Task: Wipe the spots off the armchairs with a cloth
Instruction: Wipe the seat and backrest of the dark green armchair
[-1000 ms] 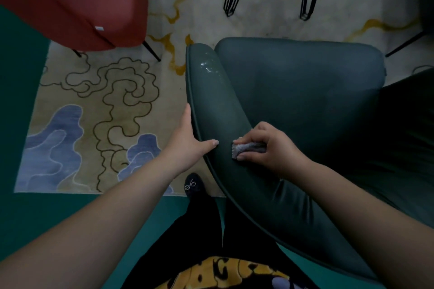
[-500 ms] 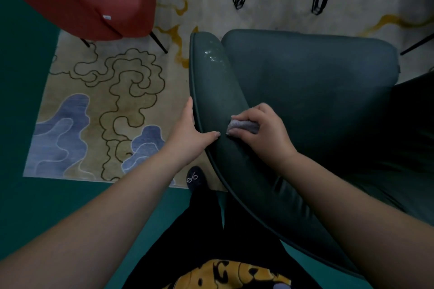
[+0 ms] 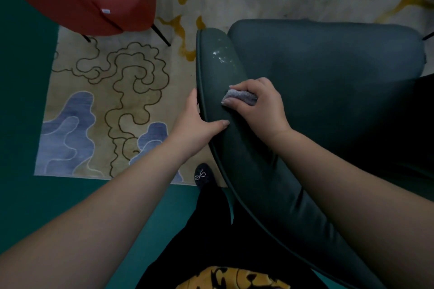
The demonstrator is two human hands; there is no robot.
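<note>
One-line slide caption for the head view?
Right hand rubs grey cloth along dark green armchair arm; left hand grips its edge.

bare forearms (image 3: pixel 98 216), black trousers (image 3: pixel 211 230), black shoe (image 3: pixel 203 175)
</note>
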